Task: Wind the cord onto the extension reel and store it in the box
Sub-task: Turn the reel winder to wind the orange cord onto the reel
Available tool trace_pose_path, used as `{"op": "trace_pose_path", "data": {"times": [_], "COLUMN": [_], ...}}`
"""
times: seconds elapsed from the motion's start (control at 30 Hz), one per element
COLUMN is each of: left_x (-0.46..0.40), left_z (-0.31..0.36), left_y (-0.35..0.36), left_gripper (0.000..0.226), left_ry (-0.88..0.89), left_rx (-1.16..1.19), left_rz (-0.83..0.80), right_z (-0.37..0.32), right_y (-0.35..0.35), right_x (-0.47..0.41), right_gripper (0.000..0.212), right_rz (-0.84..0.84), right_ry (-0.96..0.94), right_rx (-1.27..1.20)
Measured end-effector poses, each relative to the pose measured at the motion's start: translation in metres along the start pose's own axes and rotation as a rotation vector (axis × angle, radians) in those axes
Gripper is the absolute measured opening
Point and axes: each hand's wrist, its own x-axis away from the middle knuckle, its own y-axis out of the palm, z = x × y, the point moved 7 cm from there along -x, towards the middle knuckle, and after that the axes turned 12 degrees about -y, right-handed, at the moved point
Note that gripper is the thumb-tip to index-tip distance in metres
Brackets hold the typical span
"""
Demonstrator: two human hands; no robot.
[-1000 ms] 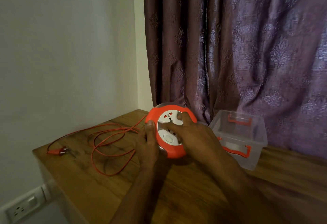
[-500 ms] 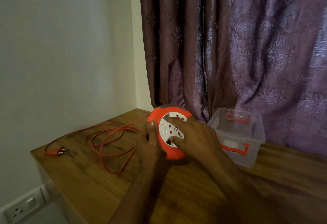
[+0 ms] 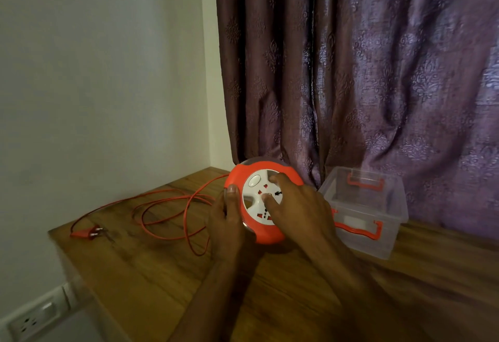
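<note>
Since the earlier frames, the white face of the extension reel (image 3: pixel 260 201) has turned, so its oval switch now sits at the upper left instead of lower down, and the loops of cord (image 3: pixel 172 212) on the worktop (image 3: pixel 151 268) have shrunk and shifted slightly. At this moment the reel stands tilted on its edge near the middle of the worktop, its orange rim facing the camera. On its left side, the left hand (image 3: pixel 229 223) makes a closed grip on the rim, thumb pressed flat on the front edge and fingers wrapped behind out of sight. Across the white socket face lies the right hand (image 3: pixel 299 206), its fingers loosely spread, with one fingertip in a recess near the top and another pressed near the centre. From the upper left of the reel the orange cord runs out and lies in a few loose loops on the wood, ending at the orange plug (image 3: pixel 87 232), which rests near the left corner of the worktop, well apart from the reel. Just to the right of the reel stands the clear plastic box (image 3: pixel 364 212) with orange latches, open at the top, close to the purple curtain (image 3: pixel 351 71). Low on the wall at the lower left is a white wall socket (image 3: pixel 32 320).
</note>
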Motion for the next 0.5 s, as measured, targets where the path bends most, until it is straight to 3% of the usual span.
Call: {"op": "trace_pose_path", "data": {"times": [0.17, 0.5], "left_x": [0.001, -0.004], "left_z": [0.001, 0.000], "left_y": [0.001, 0.002], "left_gripper": [0.044, 0.024], "left_ry": [0.008, -0.056], "left_rx": [-0.011, -0.012], "left_rz": [-0.004, -0.039], "right_z": [-0.018, -0.025], "right_y": [-0.009, -0.002], "right_x": [-0.002, 0.004], "right_gripper": [0.053, 0.055], "right_rz": [-0.035, -0.349], "right_ry": [-0.208, -0.332], "right_rx": [0.136, 0.116]}}
